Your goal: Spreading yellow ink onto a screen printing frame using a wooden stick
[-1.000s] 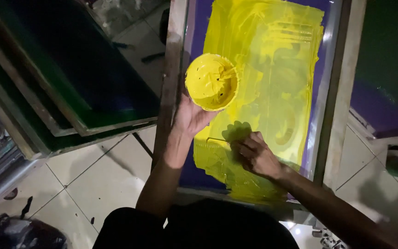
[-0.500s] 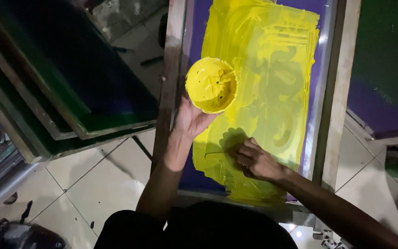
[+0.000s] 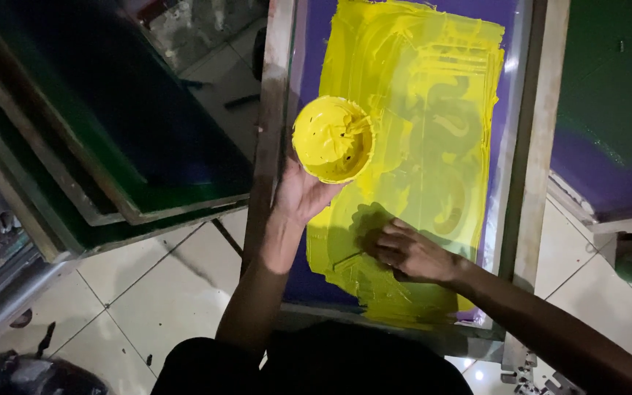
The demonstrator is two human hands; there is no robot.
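Observation:
My left hand (image 3: 303,192) holds a round yellow paint cup (image 3: 332,139) from below, over the left side of a printing screen (image 3: 528,183). The cup has thick yellow ink inside. The purple mesh is coated with a wide patch of yellow ink (image 3: 433,132). My right hand (image 3: 412,254) rests on the near part of that ink. Its fingers point left and press on what looks like a small flat scraper (image 3: 352,257), mostly hidden under them.
Several framed screens with dark green mesh (image 3: 96,124) lean stacked at the left. Another green and purple screen (image 3: 608,110) lies at the right. White floor tiles (image 3: 148,292) show below, with a dark object (image 3: 38,377) at the bottom left.
My right hand has slid a little toward the near edge over the yellow ink. The cup stays held in about the same place.

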